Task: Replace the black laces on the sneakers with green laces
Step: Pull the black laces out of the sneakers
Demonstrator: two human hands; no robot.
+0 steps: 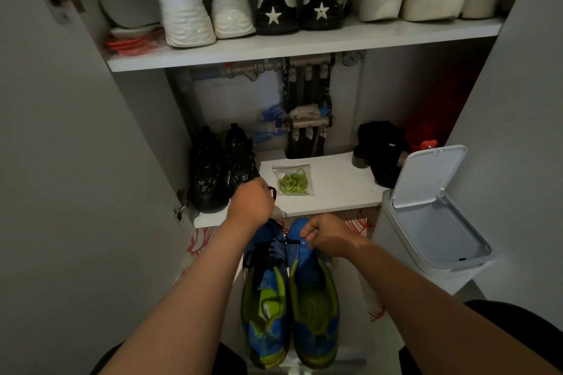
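Snagging looms if left hand (251,204), grip clamped on black lace (263,253), yanks while right hand (327,234), curled on what I cannot tell, lets sneaker (265,298) lift.

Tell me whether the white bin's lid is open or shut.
Open. The lid stands tilted back above the white bin, and the bin's pale inside shows beneath it.

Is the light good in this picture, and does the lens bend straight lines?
Head view: dim overall; the pair of black sneakers on the lower white shelf loses detail in shadow. Head view: wide-angle distortion makes the white cabinet doors splay outward.
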